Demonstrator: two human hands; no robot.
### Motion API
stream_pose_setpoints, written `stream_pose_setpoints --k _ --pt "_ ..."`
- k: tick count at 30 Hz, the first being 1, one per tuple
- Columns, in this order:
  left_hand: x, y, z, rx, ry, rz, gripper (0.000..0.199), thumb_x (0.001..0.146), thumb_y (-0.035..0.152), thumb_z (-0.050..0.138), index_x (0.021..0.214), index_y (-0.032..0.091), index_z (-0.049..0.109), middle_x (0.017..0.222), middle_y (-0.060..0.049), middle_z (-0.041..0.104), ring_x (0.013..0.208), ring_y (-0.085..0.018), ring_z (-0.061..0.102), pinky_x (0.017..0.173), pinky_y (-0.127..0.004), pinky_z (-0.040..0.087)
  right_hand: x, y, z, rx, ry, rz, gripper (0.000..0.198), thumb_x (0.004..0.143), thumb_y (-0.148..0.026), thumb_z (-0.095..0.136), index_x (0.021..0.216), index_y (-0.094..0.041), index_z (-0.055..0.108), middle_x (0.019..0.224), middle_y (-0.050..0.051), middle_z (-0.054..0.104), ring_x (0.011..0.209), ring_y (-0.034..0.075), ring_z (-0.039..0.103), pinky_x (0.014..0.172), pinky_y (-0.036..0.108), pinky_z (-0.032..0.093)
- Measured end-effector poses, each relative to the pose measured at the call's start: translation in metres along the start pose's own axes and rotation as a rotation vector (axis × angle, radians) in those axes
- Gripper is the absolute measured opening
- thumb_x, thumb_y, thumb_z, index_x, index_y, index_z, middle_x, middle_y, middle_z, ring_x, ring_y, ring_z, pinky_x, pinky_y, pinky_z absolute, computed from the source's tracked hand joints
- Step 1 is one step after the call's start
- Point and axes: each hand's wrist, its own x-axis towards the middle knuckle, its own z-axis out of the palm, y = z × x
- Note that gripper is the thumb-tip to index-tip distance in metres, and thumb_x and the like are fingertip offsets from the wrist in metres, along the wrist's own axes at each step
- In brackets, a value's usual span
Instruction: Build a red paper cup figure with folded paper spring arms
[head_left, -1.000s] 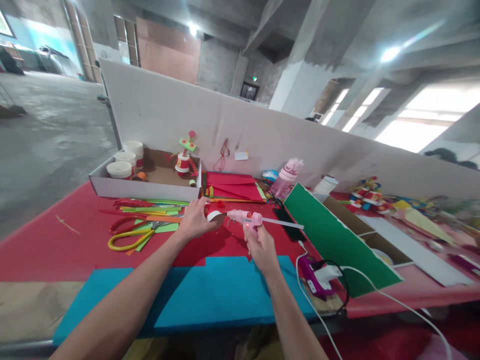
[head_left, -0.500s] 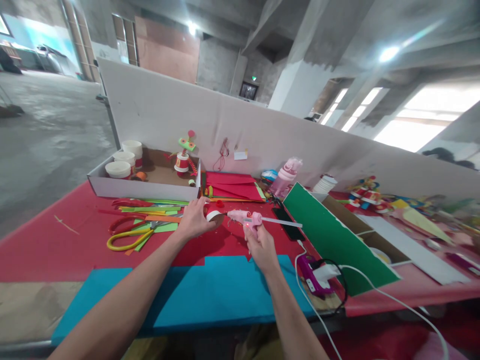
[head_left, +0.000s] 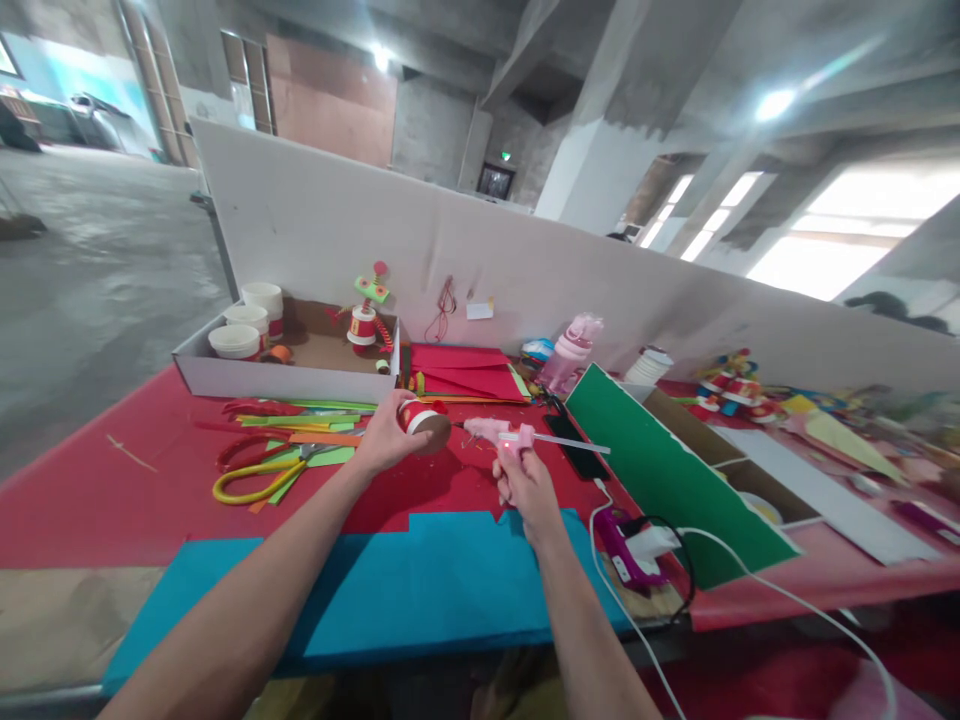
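Observation:
My left hand [head_left: 390,437] is wrapped round a small red-and-white paper cup [head_left: 417,416]. The cup lies tilted, with a brown round end facing right, toward my other hand. In my right hand [head_left: 529,487] is a pink hot glue gun [head_left: 495,432], a clear glue stick [head_left: 574,444] poking out of its back. Its nozzle points left, close to the cup's brown end; whether they touch I cannot tell. Left of my left hand, yellow-and-red-handled scissors [head_left: 259,480] lie on coloured paper strips [head_left: 330,437].
A white box [head_left: 285,380] holds paper cups [head_left: 235,343] and a cup figure [head_left: 363,325]. Blue sheet [head_left: 450,590] covers the near edge. To the right are a phone [head_left: 576,450], a green board [head_left: 660,480], a purple power strip [head_left: 634,560] and white cables. A pink bottle [head_left: 574,352] stands behind.
The cup has turned, so its brown end and red side now show more. The glue gun has shifted slightly right, its nozzle a little away from where it was.

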Motion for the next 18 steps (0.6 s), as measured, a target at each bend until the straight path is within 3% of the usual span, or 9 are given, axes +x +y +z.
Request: stream_pose_setpoints --k 3,7,11,14,16,18 --pt "0.001 -0.005 0.001 -0.26 0.015 -0.075 0.062 0.062 0.041 0.074 0.114 0.022 0.047 0.099 -0.004 0.063 0.088 -0.021 0.062 0.08 -0.038 0.05 0.017 0.014 -0.014 0.128 0.007 0.161 0.038 0.073 -0.053 0.065 0.074 -0.016 0.057 0.042 -0.007 0.047 0.035 0.007 0.039 0.038 0.019 0.037" --pt "0.003 -0.014 0.004 -0.397 0.047 -0.122 0.063 0.062 0.045 0.075 0.113 0.022 0.046 0.098 -0.003 0.063 0.089 -0.021 0.063 0.079 -0.037 0.051 0.04 0.04 -0.037 0.056 0.039 0.291 0.034 0.067 -0.043 0.068 0.082 -0.014 0.06 0.059 0.0 0.061 0.044 0.011 0.05 0.044 0.022 0.042" --pt "0.005 -0.019 0.007 -0.466 0.081 -0.104 0.062 0.06 0.041 0.077 0.11 0.022 0.048 0.097 -0.003 0.063 0.088 -0.02 0.063 0.078 -0.036 0.051 0.056 0.058 -0.052 -0.405 0.104 0.271 0.031 0.077 -0.046 0.058 0.076 -0.016 0.062 0.064 0.004 0.064 0.053 0.015 0.057 0.048 0.023 0.04" --pt "0.006 -0.02 0.009 -0.491 0.1 -0.09 0.062 0.059 0.04 0.078 0.11 0.022 0.048 0.097 -0.003 0.063 0.088 -0.02 0.063 0.078 -0.035 0.051 0.059 0.058 -0.059 -0.775 0.07 0.206 0.035 0.085 -0.048 0.049 0.074 -0.017 0.063 0.065 0.007 0.066 0.068 0.021 0.065 0.06 0.027 0.044" --pt "0.007 -0.02 0.009 -0.48 0.113 -0.082 0.062 0.059 0.041 0.077 0.11 0.022 0.048 0.098 -0.003 0.063 0.09 -0.02 0.063 0.079 -0.035 0.051 0.057 0.053 -0.062 -0.92 0.045 0.189 0.037 0.089 -0.048 0.046 0.077 -0.017 0.064 0.069 0.01 0.068 0.078 0.024 0.067 0.067 0.029 0.044" --pt "0.008 -0.021 0.01 -0.458 0.139 -0.069 0.062 0.06 0.042 0.077 0.111 0.022 0.048 0.099 -0.003 0.063 0.091 -0.021 0.063 0.08 -0.035 0.051 0.054 0.044 -0.061 -0.984 0.105 0.17 0.036 0.088 -0.048 0.049 0.082 -0.016 0.064 0.079 0.013 0.069 0.085 0.025 0.067 0.071 0.029 0.045"
